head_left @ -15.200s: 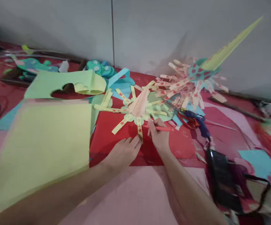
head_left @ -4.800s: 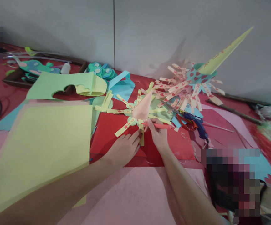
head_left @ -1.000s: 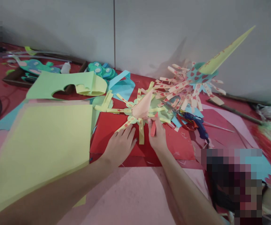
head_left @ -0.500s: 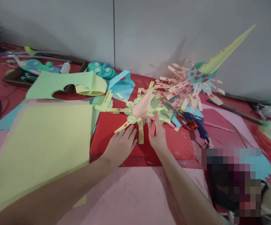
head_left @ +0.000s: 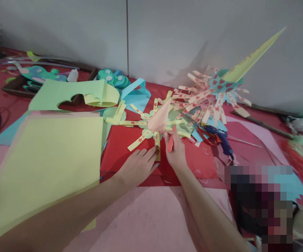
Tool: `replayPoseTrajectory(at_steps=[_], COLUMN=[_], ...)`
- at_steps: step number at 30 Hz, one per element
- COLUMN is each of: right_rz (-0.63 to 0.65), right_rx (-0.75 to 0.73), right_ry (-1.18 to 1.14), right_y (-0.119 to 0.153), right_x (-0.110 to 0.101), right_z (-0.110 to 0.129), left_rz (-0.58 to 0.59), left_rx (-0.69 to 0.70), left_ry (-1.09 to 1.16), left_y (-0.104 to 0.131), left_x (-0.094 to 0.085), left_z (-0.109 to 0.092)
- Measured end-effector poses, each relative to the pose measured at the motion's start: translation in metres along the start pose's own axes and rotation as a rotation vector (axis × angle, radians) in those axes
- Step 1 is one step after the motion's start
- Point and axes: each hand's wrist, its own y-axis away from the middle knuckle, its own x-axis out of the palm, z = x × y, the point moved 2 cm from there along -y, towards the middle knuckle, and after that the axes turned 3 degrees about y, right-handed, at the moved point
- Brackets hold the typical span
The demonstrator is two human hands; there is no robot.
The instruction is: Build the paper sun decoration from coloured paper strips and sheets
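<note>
A pink paper cone (head_left: 159, 119) stands at the centre of a green flower-shaped paper piece (head_left: 146, 133) with yellow strips bearing red letters and stars. My right hand (head_left: 177, 148) is closed on a red marker (head_left: 170, 143), just right of the cone. My left hand (head_left: 139, 164) lies with fingers spread, its fingertips on the lower yellow strip (head_left: 157, 140). Beneath is a red board (head_left: 117, 150).
Yellow sheets (head_left: 54, 157) lie at left, green cut paper (head_left: 70, 89) behind them. A finished-looking paper piece with a tall yellow cone (head_left: 253, 57) stands back right, near scissors (head_left: 209, 138) and a blue glue gun (head_left: 223, 141). A tray (head_left: 20, 91) sits back left.
My left hand has shifted right, from the lower left strip onto the strip that points towards me. My right hand has barely moved and keeps the marker.
</note>
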Motion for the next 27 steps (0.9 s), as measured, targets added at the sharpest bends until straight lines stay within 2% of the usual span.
replayPoseTrajectory(at_steps=[5,10,12,16,20,27], right_rz=[0.019,-0.161,-0.174,-0.087,0.065,0.114], right_rx=[0.06,0.117,0.149,0.24,0.304,0.28], right_ry=[-0.068,-0.262,-0.358,-0.432,-0.421,-0.385], right_y=[0.001,0.001,0.001,0.0,-0.002,-0.004], right_x=[0.001,-0.007,-0.01,-0.008,-0.003,0.0], right_z=[-0.002,0.005,0.007,0.002,-0.002,-0.002], left_rz=[-0.027,-0.037,-0.035,-0.029,-0.027,-0.052], left_rx=[0.017,0.027,0.027,0.025,0.022,0.047], left_ry=[-0.021,-0.055,-0.054,-0.045,-0.038,-0.003], left_y=[0.0,0.0,0.0,-0.001,0.0,0.001], left_x=[-0.002,-0.002,-0.001,-0.001,0.0,0.003], left_z=[-0.001,-0.001,-0.001,-0.001,0.0,0.001])
